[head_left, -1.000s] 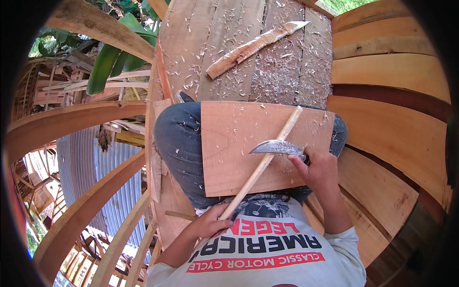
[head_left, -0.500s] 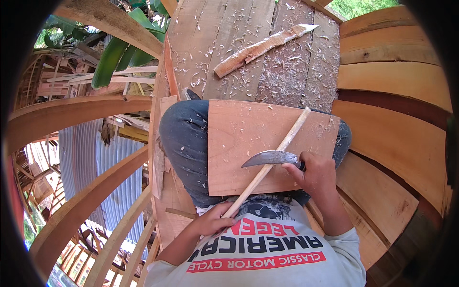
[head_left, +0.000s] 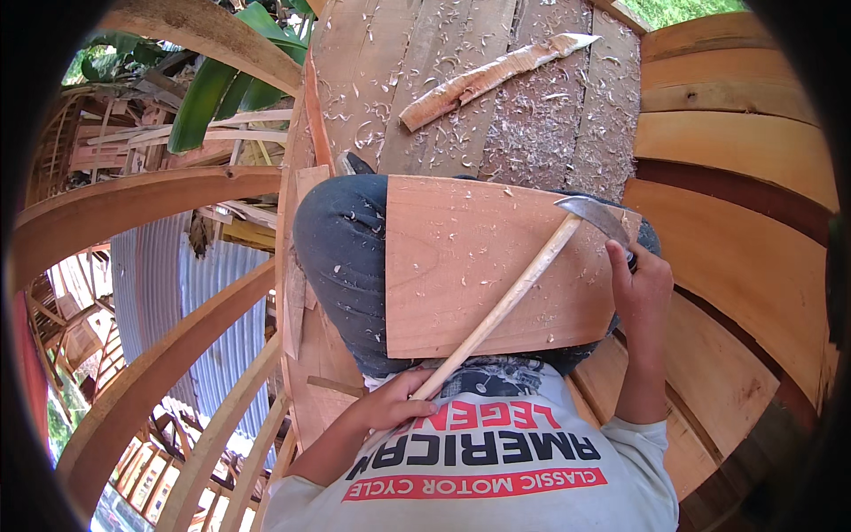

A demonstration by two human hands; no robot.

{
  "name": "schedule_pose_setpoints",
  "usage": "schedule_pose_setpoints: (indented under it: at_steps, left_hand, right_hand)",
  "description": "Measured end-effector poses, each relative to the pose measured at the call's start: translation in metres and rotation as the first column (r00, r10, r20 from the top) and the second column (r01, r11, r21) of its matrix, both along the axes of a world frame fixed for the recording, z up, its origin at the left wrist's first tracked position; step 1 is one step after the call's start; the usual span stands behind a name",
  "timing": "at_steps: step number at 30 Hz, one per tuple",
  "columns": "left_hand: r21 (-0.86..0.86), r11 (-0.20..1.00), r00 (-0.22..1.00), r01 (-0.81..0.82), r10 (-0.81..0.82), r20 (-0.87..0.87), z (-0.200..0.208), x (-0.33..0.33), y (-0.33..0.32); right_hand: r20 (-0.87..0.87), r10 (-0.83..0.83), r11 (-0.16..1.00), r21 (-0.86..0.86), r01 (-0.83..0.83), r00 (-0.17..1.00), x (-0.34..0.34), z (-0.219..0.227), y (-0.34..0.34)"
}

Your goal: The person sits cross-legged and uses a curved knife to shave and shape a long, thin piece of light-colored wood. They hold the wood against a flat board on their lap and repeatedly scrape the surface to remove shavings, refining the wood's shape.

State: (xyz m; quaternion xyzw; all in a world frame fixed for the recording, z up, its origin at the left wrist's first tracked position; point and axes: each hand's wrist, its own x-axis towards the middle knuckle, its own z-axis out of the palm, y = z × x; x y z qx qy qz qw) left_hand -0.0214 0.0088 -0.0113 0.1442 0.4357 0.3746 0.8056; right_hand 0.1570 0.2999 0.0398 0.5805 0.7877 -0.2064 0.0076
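Observation:
My left hand [head_left: 401, 401] is closed around the near end of a pale, peeled wooden stick [head_left: 501, 306], close against my shirt. The stick slants up and to the right across a flat wooden board [head_left: 443, 266] that lies over my lap. In my right hand [head_left: 643, 279] is a knife with a curved blade [head_left: 596, 215], gripped by its dark handle, which the fingers mostly hide. The blade lies across the far end of the stick, near the board's far right corner. A few thin shavings are scattered on the board.
A rough, part-barked piece of wood [head_left: 496, 82] with a pointed pale end lies beyond the board on a plank floor [head_left: 359, 66] strewn with shavings. Slatted boards [head_left: 727, 230] rise on the right. Curved wooden rails [head_left: 160, 199] and corrugated metal sheets [head_left: 204, 301] are on the left.
My right hand has moved the knife away from me and rightward, from the stick's middle to its far end. My left hand keeps its hold on the near end.

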Motion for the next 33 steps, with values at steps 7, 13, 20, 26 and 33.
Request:
schedule_pose_setpoints:
  at_steps: [7, 13, 20, 26, 33]
  left_hand:
    - [-0.035, 0.999, 1.000, 0.016, -0.015, 0.026, 0.000, 0.001, 0.000]
    - [-0.047, 0.998, 0.997, 0.044, -0.041, 0.067, -0.001, 0.000, 0.002]
    - [-0.030, 0.997, 0.995, 0.075, -0.073, 0.068, -0.005, 0.001, -0.002]
    - [-0.002, 0.993, 0.993, 0.115, -0.115, 0.022, -0.010, -0.001, -0.002]
    - [0.058, 0.996, 0.994, 0.074, -0.069, -0.084, -0.005, 0.004, -0.005]
  right_hand:
    - [0.054, 0.226, 0.974, 0.015, -0.227, 0.973, 0.004, 0.002, -0.016]
    - [0.013, 0.365, 0.929, -0.068, -0.363, 0.931, 0.002, 0.005, -0.045]
    - [0.005, 0.457, 0.889, -0.039, -0.456, 0.890, 0.001, 0.008, -0.057]
    - [0.027, 0.279, 0.960, 0.008, -0.279, 0.960, 0.005, 0.004, -0.035]
    - [0.071, 0.240, 0.968, 0.058, -0.244, 0.968, 0.006, 0.002, -0.018]
